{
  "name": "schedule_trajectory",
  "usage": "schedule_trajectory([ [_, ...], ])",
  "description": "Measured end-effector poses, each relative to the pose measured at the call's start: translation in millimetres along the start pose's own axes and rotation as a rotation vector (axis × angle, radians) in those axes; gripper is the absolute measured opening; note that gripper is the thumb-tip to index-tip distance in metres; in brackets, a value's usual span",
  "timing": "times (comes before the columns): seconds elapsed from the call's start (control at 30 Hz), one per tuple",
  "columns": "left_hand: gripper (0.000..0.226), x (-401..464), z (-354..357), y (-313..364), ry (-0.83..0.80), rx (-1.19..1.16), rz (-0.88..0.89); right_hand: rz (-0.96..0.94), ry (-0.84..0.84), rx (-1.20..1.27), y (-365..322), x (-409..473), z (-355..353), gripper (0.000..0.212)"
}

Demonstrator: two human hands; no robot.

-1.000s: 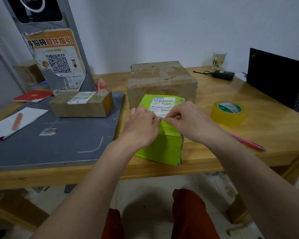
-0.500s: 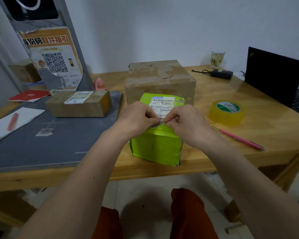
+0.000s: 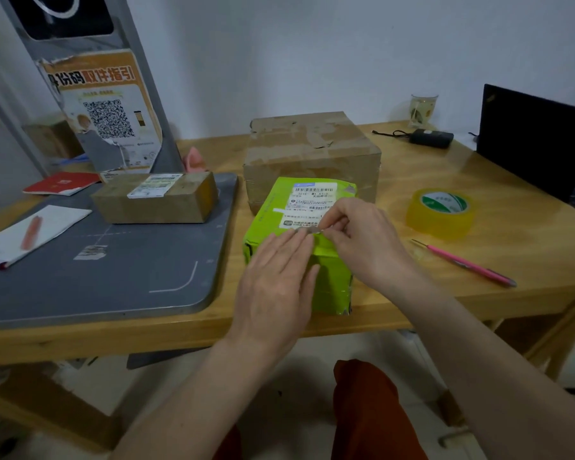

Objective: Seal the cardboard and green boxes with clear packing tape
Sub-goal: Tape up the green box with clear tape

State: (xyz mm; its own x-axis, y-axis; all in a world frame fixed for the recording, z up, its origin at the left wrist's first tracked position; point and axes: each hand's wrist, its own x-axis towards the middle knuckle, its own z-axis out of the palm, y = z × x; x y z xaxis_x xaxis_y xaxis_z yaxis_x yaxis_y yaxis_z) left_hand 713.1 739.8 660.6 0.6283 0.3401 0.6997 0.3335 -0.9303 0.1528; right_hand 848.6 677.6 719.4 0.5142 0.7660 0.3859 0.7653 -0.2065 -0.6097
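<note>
Green box (image 3: 273, 207) near table edge, before the cardboard box (image 3: 312, 151). Your left hand (image 3: 276, 287) has flattened, fingers straight, pressing; right hand (image 3: 362, 237) pinches tape at the top edge. Seam probably going down.

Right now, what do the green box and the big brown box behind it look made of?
Bright green box: likely glossy coated card, given the sheen and crumpled corners. Large brown box: matte corrugated cardboard, scuffed, with torn tape patches on top.

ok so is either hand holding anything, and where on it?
Right hand pinches a small grey strip, probably tape, at the green box's top front edge. Left hand lies flat on the box, gripping nothing.
</note>
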Motion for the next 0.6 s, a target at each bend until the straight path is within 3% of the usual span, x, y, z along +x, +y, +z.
schedule_trajectory([
  [0.23, 0.056, 24.4, -14.5, 13.8, -0.301, 0.117, -0.109, 0.071, 0.054, 0.081, 4.5, -0.8, 3.9, 0.021],
  [0.43, 0.071, 45.8, -17.5, 19.7, -0.484, 0.234, -0.081, 0.064, 0.09, 0.1, 8.0, 1.1, 6.0, 0.031],
  [0.53, 0.076, 47.3, -18.0, 19.8, -0.491, 0.214, -0.131, 0.125, 0.201, 0.378, 16.7, 3.2, 4.5, 0.029],
  [0.6, 0.071, 35.8, -17.5, 25.4, -0.358, 0.203, -0.119, 0.166, 0.319, 0.49, 26.4, 2.9, 2.4, 0.024],
])
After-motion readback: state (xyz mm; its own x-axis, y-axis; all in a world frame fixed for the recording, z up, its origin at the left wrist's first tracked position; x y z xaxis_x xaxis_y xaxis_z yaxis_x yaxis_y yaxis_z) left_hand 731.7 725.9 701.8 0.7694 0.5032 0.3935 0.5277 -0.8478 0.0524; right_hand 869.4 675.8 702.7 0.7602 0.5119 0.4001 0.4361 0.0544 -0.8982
